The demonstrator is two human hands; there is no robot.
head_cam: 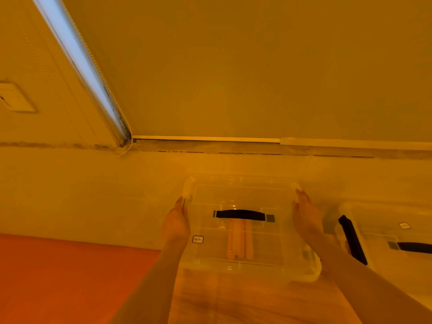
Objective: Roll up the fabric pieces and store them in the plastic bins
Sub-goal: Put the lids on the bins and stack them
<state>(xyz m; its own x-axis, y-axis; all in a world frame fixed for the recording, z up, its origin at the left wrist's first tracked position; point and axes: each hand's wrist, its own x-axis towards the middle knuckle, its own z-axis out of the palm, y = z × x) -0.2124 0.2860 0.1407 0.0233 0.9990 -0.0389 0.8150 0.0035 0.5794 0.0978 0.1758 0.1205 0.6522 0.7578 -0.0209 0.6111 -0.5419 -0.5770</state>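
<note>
A clear plastic bin [264, 256] with a lid and a black carry handle [240, 214] stands on the wooden surface in front of me. Rolled pale fabric pieces [239, 239] lie inside it, seen through the lid. My left hand [176, 224] grips the bin's left side at the white latch [188, 190]. My right hand [306, 216] holds the right side, fingertips on the right latch [296, 185]. A second clear bin [383, 230] with black handles stands to the right, partly cut off by the frame edge.
A pale wall runs behind the bins, topped by a sill [257, 146] and a closed roller blind with a bead chain [58, 97]. An orange-red surface [58, 277] lies at the lower left. Wood-grain tabletop [233, 300] shows between my forearms.
</note>
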